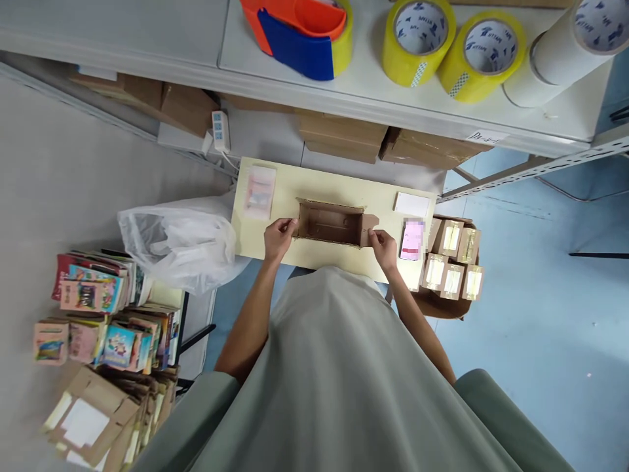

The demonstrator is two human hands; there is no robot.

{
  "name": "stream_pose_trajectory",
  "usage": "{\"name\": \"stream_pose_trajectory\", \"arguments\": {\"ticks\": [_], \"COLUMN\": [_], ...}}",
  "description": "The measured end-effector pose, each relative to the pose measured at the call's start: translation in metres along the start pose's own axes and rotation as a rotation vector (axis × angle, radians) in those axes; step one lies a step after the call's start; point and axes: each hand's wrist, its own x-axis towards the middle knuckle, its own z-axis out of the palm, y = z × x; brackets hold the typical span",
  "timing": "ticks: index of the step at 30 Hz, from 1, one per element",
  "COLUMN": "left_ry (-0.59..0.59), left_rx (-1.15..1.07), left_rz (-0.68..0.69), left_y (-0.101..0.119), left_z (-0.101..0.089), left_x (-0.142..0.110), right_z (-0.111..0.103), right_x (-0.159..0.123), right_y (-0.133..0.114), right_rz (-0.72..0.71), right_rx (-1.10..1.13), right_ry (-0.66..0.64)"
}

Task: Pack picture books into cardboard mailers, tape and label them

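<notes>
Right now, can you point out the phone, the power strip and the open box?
Phone [412, 237]: head view, on its screen.
Power strip [221, 129]: head view, on its socket face.
Open box [331, 225]: head view, on its inside.

Dispenser [295, 49], top centre, running past top edge. White rolls [550, 69], upper right, being cut by frame. Cartons [344, 134], upper centre, hiding partly under shelf [147, 39]. Phone [411, 239], right of centre, showing pixelated screen. Book titles [88, 295], left, blurring. Flat cartons [93, 419], lower left, leaving bottom edge. Left hand [279, 240] and right hand [383, 249], centre, covering bits of box [330, 224].
</notes>
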Motion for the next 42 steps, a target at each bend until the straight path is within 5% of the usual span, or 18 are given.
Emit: {"name": "stream_pose_trajectory", "arguments": {"ticks": [13, 21, 27, 31, 35, 42], "left_ry": [-0.042, -0.242, -0.465, -0.288, -0.195, -0.208], "left_rx": [-0.084, -0.198, -0.329, -0.021, 0.334, 0.587], "left_rz": [0.075, 0.038, 0.11, 0.135, 0.153, 0.173], "left_y": [-0.008, -0.022, -0.04, -0.063, -0.074, -0.071], "left_z": [-0.002, 0.002, -0.028, -0.054, -0.058, -0.035], "left_x": [0.028, 0.045, 0.063, 0.114, 0.159, 0.164], "right_z": [0.005, 0.012, 0.009, 0.007, 0.013, 0.023], "right_x": [-0.012, -0.023, -0.045, -0.068, -0.094, -0.125], "right_y": [-0.005, -0.02, -0.053, -0.073, -0.088, -0.097], "right_rz": [0.037, 0.096, 0.068, 0.069, 0.088, 0.129], "right_rx": [-0.045, -0.12, -0.157, -0.169, -0.182, -0.188], "right_ry": [0.095, 0.256, 0.43, 0.522, 0.571, 0.617]}}
